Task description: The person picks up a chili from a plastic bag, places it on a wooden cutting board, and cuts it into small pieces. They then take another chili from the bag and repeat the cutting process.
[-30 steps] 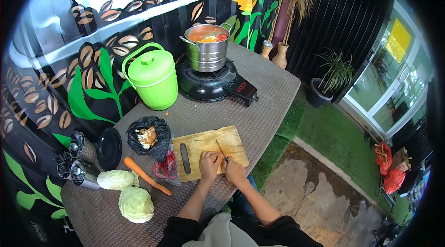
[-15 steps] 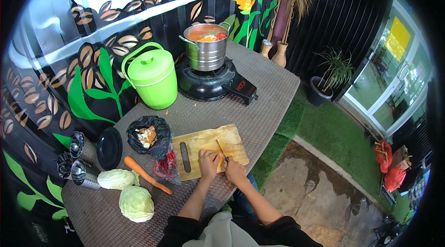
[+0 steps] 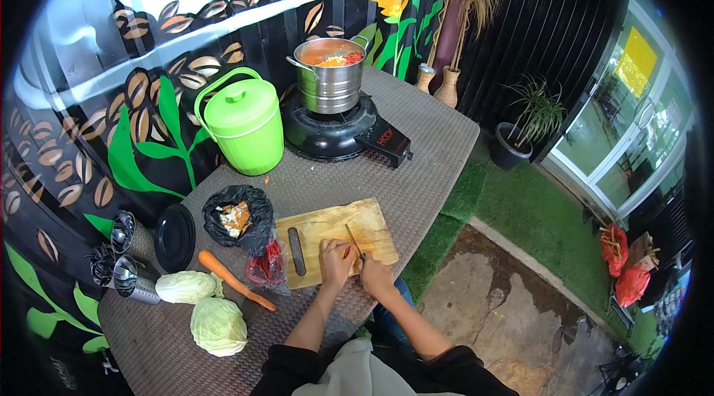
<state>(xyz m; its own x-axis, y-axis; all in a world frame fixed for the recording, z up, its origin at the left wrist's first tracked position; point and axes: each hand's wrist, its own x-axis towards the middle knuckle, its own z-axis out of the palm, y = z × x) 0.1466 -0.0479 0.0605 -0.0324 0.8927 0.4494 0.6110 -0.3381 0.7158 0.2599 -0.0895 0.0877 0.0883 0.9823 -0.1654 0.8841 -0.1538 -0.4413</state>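
Observation:
On the wooden cutting board [image 3: 381, 226], my left hand [image 3: 336, 262] is closed with its fingertips pinching a small red piece [image 3: 346, 252], perhaps chili. My right hand [image 3: 375, 277] is wrapped round the handle of a knife [image 3: 354, 238], whose blade points up and left over the board. A dark slot [image 3: 297, 252] marks the board's left end. Against that end lies a clear plastic bag with red contents [image 3: 266, 268]. Behind it, a black plastic bag [image 3: 249, 206] stands open with pale and orange scraps inside.
A carrot [image 3: 236, 281], two cabbages [image 3: 219, 327], cutlery holders [image 3: 137, 280] and a black lid [image 3: 175, 237] are at the left. Farther back stand a green bucket [image 3: 245, 124] and a steel pot [image 3: 329, 84] on a black stove [image 3: 325, 134]. The table edge [image 3: 446, 206] runs along the right.
My left fingers have shifted slightly, and a red piece now shows between them. Less orange shows near my hands. The knife remains in my right hand, in nearly the same place.

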